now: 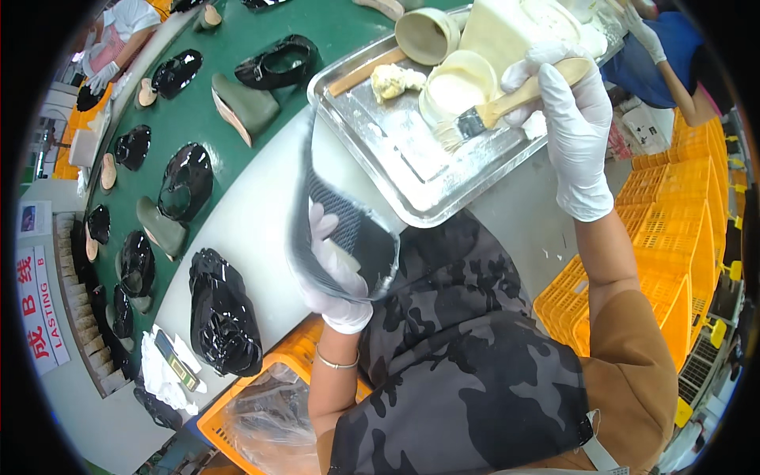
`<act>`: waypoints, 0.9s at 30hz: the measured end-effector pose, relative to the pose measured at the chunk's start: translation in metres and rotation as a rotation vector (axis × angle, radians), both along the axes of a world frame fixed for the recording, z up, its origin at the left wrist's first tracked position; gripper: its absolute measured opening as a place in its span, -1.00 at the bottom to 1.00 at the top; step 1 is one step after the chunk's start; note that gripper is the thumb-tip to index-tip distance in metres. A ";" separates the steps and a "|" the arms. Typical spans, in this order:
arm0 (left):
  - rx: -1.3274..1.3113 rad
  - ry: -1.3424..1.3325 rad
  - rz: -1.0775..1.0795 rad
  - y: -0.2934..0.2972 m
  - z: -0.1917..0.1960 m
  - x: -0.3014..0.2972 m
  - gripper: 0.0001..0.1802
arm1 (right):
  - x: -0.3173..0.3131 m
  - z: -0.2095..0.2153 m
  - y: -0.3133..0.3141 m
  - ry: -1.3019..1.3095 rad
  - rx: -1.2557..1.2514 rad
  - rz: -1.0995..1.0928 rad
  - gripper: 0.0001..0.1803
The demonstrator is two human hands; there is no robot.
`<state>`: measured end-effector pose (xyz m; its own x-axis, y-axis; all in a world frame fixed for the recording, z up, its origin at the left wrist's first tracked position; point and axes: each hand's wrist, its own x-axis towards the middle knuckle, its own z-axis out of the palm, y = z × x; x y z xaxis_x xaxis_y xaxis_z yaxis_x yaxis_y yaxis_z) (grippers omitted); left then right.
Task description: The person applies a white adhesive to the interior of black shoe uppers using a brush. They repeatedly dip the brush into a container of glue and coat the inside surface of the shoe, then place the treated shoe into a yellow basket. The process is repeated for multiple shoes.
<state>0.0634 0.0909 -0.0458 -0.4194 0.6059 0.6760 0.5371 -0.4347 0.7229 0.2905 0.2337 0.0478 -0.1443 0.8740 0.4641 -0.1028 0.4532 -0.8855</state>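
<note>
My left hand (336, 273), in a white glove, is closed around a glossy black shoe upper (348, 226), its dark mesh lining turned up. My right hand (578, 131), also gloved, grips a wooden-handled brush (511, 101) by its handle. The pale bristles point down and left, beside a small cup (426, 107) of white paste. That cup stands in a metal tray (372, 178) smeared with white. Also in the tray are a tipped beige cup (423, 36), a lump of yellowish stuff (393, 81) and a large whitish container (507, 39).
A green conveyor (210, 123) on the left carries several black uppers (186, 180) and green shoe lasts (245, 107). Another upper (224, 313) lies on the white ledge, near a box cutter (176, 360). Orange crates (633, 265) stand at right. Two co-workers are at the far edges.
</note>
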 end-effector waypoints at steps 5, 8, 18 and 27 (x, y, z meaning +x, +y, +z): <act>-0.080 0.529 0.167 -0.019 0.021 -0.010 -0.62 | 0.009 0.014 0.026 -0.027 0.097 -0.102 -0.80; -0.127 0.544 0.090 -0.027 0.017 -0.014 -0.51 | 0.001 0.027 0.039 -0.012 0.078 -0.068 -0.84; -0.193 0.756 0.115 -0.020 0.042 -0.010 -0.59 | -0.005 0.060 0.029 0.179 0.145 0.191 -0.79; -0.189 0.942 0.092 -0.015 0.056 0.001 -0.47 | 0.002 0.036 -0.009 -0.055 0.318 0.244 -0.77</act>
